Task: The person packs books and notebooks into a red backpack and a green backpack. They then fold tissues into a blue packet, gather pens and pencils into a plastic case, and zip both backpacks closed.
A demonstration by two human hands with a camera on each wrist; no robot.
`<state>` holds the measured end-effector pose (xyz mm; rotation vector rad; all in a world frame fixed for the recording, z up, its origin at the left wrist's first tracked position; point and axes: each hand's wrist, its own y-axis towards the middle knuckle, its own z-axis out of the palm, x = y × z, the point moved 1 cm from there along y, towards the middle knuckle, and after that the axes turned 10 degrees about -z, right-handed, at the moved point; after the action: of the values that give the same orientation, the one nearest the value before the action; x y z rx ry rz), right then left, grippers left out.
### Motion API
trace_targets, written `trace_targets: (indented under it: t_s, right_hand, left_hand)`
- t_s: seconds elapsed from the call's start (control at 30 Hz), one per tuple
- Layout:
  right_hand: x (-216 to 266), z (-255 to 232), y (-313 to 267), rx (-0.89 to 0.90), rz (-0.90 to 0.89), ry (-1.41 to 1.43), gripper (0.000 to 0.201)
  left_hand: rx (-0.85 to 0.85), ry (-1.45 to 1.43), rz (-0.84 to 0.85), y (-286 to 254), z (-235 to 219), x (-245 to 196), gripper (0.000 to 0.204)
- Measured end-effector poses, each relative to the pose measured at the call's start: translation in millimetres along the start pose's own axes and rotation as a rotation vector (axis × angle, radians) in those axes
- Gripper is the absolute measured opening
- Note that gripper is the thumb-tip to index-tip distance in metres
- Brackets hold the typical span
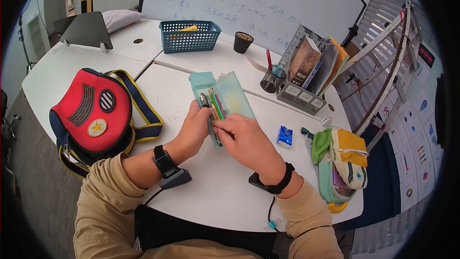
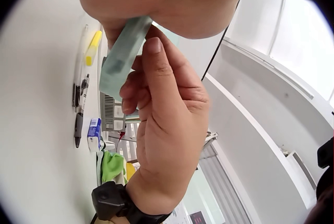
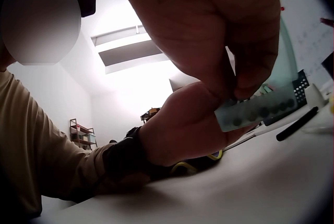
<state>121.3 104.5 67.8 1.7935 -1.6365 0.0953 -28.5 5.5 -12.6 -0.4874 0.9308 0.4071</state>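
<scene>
A translucent teal pencil case (image 1: 197,80) is tilted up over the table with its lid (image 1: 239,100) open. My left hand (image 1: 192,132) holds the case along its left side. Inside lie several coloured pencils (image 1: 219,105), green and dark pink among them, and a black and silver pen (image 1: 204,100). Bent over the near part of the case, my right hand (image 1: 247,139) pinches at the pencils' lower ends, which its fingers hide. In the left wrist view a yellow highlighter (image 2: 93,47) and a black pen (image 2: 79,129) lie on the table beyond the case.
A red and navy bag (image 1: 96,110) lies at left, a green and yellow bag (image 1: 342,163) at right. Near the latter is a blue and white pack (image 1: 284,136). A basket (image 1: 189,43), small pot (image 1: 243,41), pen holder (image 1: 273,79) and file rack (image 1: 302,97) stand behind.
</scene>
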Motion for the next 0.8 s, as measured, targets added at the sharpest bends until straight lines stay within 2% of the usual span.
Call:
trace_targets:
  t_s: [0.2,0.3,0.5,0.6,0.7,0.8]
  right_hand:
    - [-4.8,-0.1,-1.5,0.020,-0.052,-0.017,0.023]
    - [-10.5,1.3,-3.5,0.125,-0.031,-0.053,0.026]
    - [-10.2,-1.1,-6.0,0.193,-0.034,-0.076,0.031]
    - [-7.8,-2.4,-7.2,0.129,-0.049,-0.022,0.028]
    - [-0.6,-8.4,-5.7,0.070,0.028,0.031,0.024]
    - [-7.0,-5.8,-6.0,0.103,-0.015,-0.100,0.020]
  left_hand:
    - [0.019,0.046,0.069,8.9,-3.9,9.1,0.039]
    - [0.028,0.081,0.082,13.8,-7.8,12.9,0.040]
    - [0.017,0.094,0.087,11.5,-5.4,10.3,0.041]
    - [0.018,0.073,0.081,10.6,-4.9,7.2,0.041]
    - [0.001,0.034,0.060,9.6,-3.2,2.2,0.040]
    - [0.030,0.034,0.065,8.7,-5.6,-0.5,0.043]
